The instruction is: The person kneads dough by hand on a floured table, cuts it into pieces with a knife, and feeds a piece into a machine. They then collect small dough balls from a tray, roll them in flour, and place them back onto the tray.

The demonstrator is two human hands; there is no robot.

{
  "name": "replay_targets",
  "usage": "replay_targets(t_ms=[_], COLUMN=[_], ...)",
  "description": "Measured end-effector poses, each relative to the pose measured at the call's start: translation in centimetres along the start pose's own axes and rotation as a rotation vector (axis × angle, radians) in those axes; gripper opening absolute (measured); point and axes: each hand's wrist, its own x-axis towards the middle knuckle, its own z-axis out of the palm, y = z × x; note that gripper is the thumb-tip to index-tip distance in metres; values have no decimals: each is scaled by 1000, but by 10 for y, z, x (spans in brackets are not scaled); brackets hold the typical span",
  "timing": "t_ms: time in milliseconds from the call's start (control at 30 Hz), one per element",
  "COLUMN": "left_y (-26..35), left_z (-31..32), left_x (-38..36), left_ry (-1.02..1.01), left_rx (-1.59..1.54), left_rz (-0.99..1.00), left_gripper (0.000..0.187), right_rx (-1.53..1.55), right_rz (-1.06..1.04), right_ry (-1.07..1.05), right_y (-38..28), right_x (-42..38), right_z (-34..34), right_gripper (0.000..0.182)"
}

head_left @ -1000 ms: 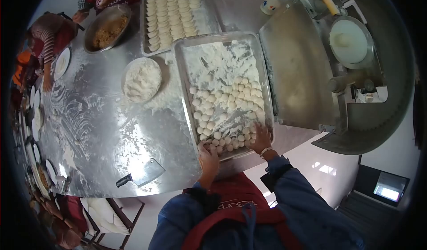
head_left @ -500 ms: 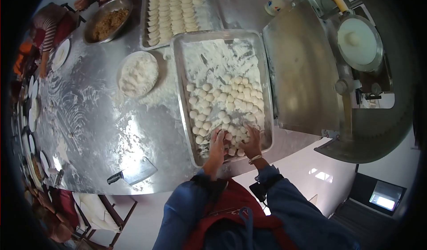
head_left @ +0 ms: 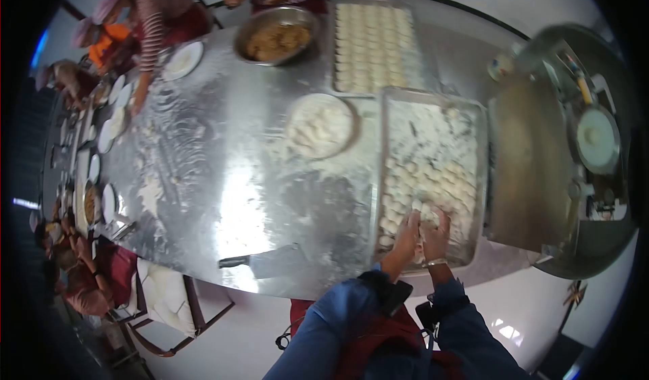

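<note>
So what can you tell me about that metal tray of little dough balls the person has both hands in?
The tray is a rectangular pan of dull silver metal with a raised rim, lying flat on the floured steel table. Flour dusts its floor; the far end is mostly bare. Small pale dough balls crowd its near half. The left hand and right hand are cupped together over the balls near the front edge. Another tray of rows of pale pieces sits beyond it, and a machine's metal chute adjoins its right side.
</note>
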Motion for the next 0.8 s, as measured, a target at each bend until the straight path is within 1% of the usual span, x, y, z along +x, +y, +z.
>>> replay_targets(t_ms=[33,67,100,133,167,233,300,333,367,400,433,467,500,533,567,600,633,667,700,767,800], left_y=[51,61,67,74,82,97,113,122,130,132,134,137,152,167,178,179,178,179,195,225,231], left_z=[-4,-25,-47,-70,-97,-160,-228,-260,-294,-330,-366,-397,-420,-442,-463,-485,-505,-522,-532,-551,-564], left_x=[-11,-10,-13,-15,-15,-16,-19,-22,-25,-25,-23,-23,-25,-26,-28,-29,-28,-28,-33,-41,-45], left_ry=[46,60,66,68,77,160,234,334,432,444,398,346,343,429,514,508,503,484,489,467,532], left_rx=[-374,-378,-430,-481,-488,-492,-539,-402,-261,-269,-217,-164,-167,-236,-303,-303,15,329,592,819,922], left_rz=[-436,-416,-379,-344,-328,-165,-163,-122,-85,-84,-37,6,-3,-107,-212,-223,-54,119,249,324,303], left_gripper=[35,35,31,27,27,25,25,27,30,30,34,37,37,39,41,41,41,41,42,43,42], right_rx=[-25,-56,-49,-20,8,-27,71,70,68,63,59,81,104,106,101,151,200,178,170,-237,-241], right_rz=[-16,-32,-48,-115,-183,-239,-253,-262,-253,-239,-238,-248,-255,-238,-228,-258,-289,-200,-192,-485,-480], right_ry=[-17,-33,-45,-69,-94,-139,-292,-311,-403,-490,-499,-577,-651,-713,-708,-708,-708,-701,-693,-471,-471], right_y=[-28,-49,-62,-73,-88,-117,-139,-151,-169,-187,-202,-217,-230,-241,-241,-237,-232,-234,-231,-226,-222], right_x=[-3,-7,-11,-16,-23,-36,-51,-59,-65,-70,-76,-80,-83,-85,-86,-84,-80,-74,-63,-38,-30], right_z=[7,20,40,62,86,142,208,238,270,298,322,342,358,369,382,394,401,401,398,389,385], right_gripper=[43,44,44,44,44,45,44,44,45,46,46,48,49,52,52,53,54,55,55,53,53])
